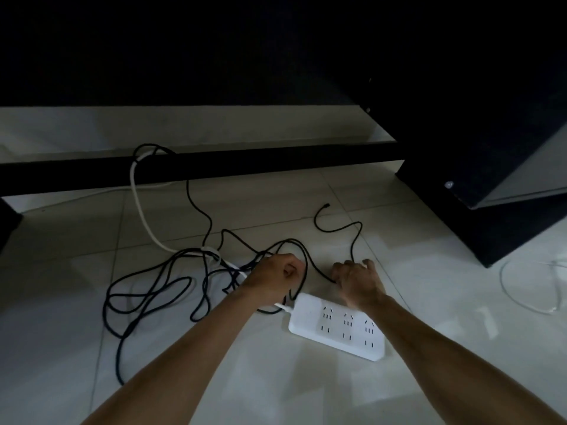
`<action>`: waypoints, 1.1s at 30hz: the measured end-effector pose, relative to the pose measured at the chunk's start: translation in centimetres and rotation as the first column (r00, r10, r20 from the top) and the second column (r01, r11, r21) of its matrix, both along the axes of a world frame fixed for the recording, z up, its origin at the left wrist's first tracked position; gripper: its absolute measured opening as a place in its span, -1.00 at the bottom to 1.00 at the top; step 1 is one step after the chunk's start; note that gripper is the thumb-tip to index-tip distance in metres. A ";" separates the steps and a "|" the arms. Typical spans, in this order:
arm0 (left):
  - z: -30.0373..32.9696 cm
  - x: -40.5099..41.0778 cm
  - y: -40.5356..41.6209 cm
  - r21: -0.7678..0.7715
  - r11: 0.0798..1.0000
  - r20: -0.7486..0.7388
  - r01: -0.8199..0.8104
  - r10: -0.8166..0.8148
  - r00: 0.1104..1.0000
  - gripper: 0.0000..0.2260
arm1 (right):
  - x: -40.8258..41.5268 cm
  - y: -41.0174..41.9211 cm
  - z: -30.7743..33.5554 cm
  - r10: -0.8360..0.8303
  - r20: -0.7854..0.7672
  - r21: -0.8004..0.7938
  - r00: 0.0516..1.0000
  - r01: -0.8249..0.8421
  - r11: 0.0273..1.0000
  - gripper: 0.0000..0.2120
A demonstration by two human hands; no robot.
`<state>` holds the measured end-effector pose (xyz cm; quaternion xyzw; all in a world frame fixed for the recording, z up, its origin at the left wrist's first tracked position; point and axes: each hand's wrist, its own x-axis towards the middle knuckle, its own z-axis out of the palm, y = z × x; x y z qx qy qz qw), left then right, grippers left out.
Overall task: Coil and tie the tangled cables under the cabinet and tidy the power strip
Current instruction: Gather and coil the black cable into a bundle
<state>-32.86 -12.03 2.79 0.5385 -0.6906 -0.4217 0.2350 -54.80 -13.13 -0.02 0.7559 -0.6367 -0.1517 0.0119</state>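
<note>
Left hand [277, 276] fisted on the black cable [147, 289] — tangle sprawls leftward on the floor; right hand [357, 282] pinches its free run, power strip [337, 328] just beneath both hands.

head view: worn on the person's head, single camera | faces forward and down at pale glossy floor tiles [399, 265] | close, both forearms entering from 6 o'clock | wide angle, dark cabinet underside [214, 167] across 12 o'clock, white three-socket power strip [337, 328] just below centre | no second view to overlap
</note>
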 end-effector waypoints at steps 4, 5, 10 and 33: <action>1.2 0.4 0.3 -0.021 1.000 0.008 0.003 -0.003 1.000 -0.71 | 1.9 -0.4 2.4 -0.017 0.418 -0.014 0.908 0.026 1.000 -0.80; 1.4 0.5 0.3 -0.052 0.999 0.023 0.000 0.001 1.000 -0.64 | 2.7 -0.5 3.6 -0.058 0.576 0.014 0.816 0.061 0.998 -0.83; 3.9 1.0 -0.3 -0.340 0.939 0.198 -0.052 0.126 0.972 -0.47 | 7.4 -1.1 9.6 -0.076 0.902 0.093 0.425 -0.021 0.995 -0.81; 15.9 13.4 1.8 0.401 0.615 -0.721 -0.679 0.669 0.180 -0.76 | 10.6 1.4 17.0 -0.167 0.788 0.263 0.592 -0.079 0.962 -0.77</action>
